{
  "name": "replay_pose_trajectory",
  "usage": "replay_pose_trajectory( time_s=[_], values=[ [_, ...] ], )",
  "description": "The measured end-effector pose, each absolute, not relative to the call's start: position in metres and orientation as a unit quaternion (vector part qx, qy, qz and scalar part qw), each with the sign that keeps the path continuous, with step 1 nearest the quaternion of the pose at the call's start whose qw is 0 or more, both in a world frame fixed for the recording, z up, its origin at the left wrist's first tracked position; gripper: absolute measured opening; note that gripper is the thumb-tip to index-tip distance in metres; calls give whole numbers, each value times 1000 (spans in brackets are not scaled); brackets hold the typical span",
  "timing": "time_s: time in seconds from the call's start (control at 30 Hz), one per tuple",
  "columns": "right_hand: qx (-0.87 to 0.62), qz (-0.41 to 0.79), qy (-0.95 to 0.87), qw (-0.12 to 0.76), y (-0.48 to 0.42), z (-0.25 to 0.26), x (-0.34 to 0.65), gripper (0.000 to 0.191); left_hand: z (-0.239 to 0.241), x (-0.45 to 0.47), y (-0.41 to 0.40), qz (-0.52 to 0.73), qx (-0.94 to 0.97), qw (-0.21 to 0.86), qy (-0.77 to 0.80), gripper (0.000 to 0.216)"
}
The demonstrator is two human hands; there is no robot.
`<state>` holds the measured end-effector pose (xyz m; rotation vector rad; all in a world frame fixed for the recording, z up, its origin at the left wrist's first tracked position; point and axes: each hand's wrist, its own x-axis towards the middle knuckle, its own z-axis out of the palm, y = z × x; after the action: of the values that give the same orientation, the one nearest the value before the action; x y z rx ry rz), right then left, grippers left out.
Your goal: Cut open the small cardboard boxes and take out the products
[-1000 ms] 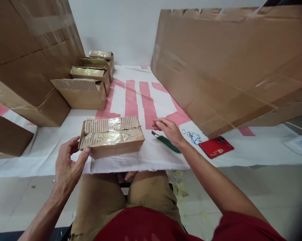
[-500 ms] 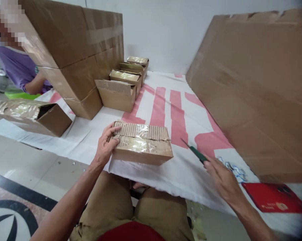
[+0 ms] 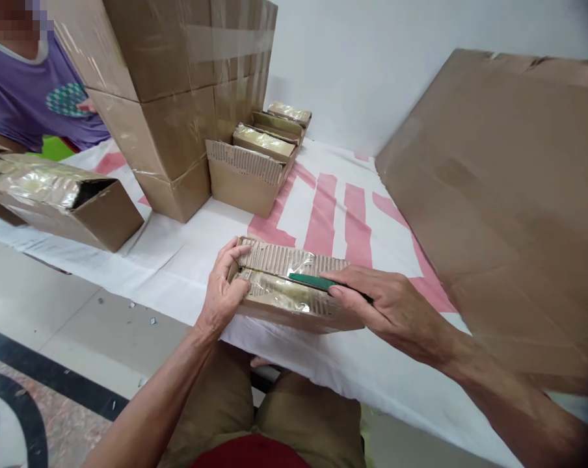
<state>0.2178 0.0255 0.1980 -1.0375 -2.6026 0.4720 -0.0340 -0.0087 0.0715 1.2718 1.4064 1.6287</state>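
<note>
A small cardboard box (image 3: 298, 312) with shiny clear tape over its corrugated top lies near the table's front edge. My left hand (image 3: 226, 279) grips its left end, fingers on the top flap and thumb by the seam. In my right hand (image 3: 386, 305) is a green-handled knife (image 3: 311, 281), held low along the seam between the top flaps. Its blade cannot be made out against the box. The right end of the box is partly covered by my right hand.
Tall stacked cartons (image 3: 172, 123) stand at the back left, with a row of small opened boxes (image 3: 245, 179) beside them. Another taped box (image 3: 113, 214) sits at the left edge. A large cardboard sheet or carton (image 3: 508, 214) fills the right. A person in a purple shirt (image 3: 25, 97) is behind.
My right hand has brought the knife leftward from beside the box onto its top seam. My left hand still holds the box's left end. The view has shifted somewhat.
</note>
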Motion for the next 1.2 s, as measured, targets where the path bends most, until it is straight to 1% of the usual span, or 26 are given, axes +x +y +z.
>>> replay_pose_trajectory(
  time_s=[0.13,0.23,0.3,0.4,0.5,0.57,0.63,0.77,0.9,1.0,1.2],
  values=[
    [-348,75,-927,117,29,197,230,38,69,-36,-8,620,489,309,529,58],
    [-339,15,-935,100,28,193,245,40,69,-37,-5,592,516,301,541,59],
    [-339,-4,-937,90,27,191,251,40,73,-37,-6,562,537,273,566,57],
    [-338,3,-937,93,28,191,253,37,87,-32,-15,515,587,149,607,53],
    [-324,20,-939,113,35,191,251,35,104,-21,-25,446,672,9,591,46],
    [-313,25,-942,119,41,188,251,35,111,-13,-27,376,727,-43,573,38],
    [-300,18,-947,117,45,184,253,33,113,-8,-25,309,753,-73,576,36],
    [-269,-42,-956,106,46,179,264,34,110,-6,-21,240,752,-103,605,40],
    [-264,-71,-957,93,43,181,277,39,109,-7,-23,226,751,-120,609,42],
    [-274,-43,-956,99,41,186,285,38,108,-6,-24,231,750,-130,606,42],
    [-306,60,-931,188,37,195,289,37,107,-6,-25,235,753,-137,599,44]
  ],
)
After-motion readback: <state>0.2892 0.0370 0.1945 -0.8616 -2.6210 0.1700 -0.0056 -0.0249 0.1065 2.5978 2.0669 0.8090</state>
